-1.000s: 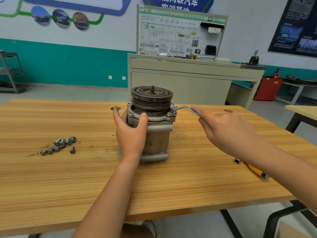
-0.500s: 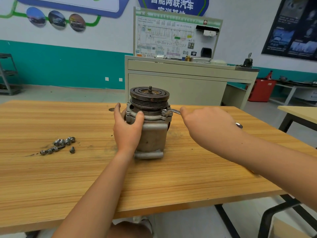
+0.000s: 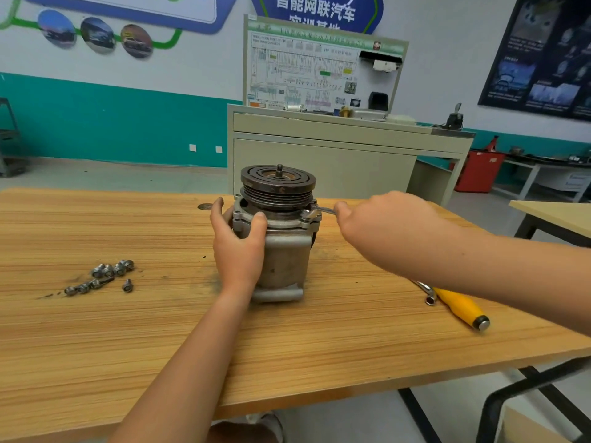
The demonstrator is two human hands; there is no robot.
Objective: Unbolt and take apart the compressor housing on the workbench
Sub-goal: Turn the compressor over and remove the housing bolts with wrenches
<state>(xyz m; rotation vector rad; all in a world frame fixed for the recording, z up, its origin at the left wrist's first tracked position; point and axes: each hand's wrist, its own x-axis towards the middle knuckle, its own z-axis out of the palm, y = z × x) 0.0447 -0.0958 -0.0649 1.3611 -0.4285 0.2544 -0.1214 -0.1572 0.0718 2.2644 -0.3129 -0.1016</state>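
The grey metal compressor (image 3: 284,260) stands upright in the middle of the wooden workbench (image 3: 160,340), its dark grooved pulley on top. My left hand (image 3: 238,247) grips the housing's left side just under the flange. A small metal wrench (image 3: 315,212) sits on a bolt at the flange's right edge. My right hand (image 3: 383,228) holds the wrench's handle, which is mostly hidden under my fingers.
Several removed bolts (image 3: 102,276) lie in a loose group on the bench at the left. A yellow-handled socket tool (image 3: 457,305) lies at the right, partly under my right forearm. A beige training cabinet (image 3: 335,148) stands behind the bench.
My right hand has swung the wrench handle in toward the compressor. My left hand has kept its grip on the housing. The yellow-handled tool shows again on the right.
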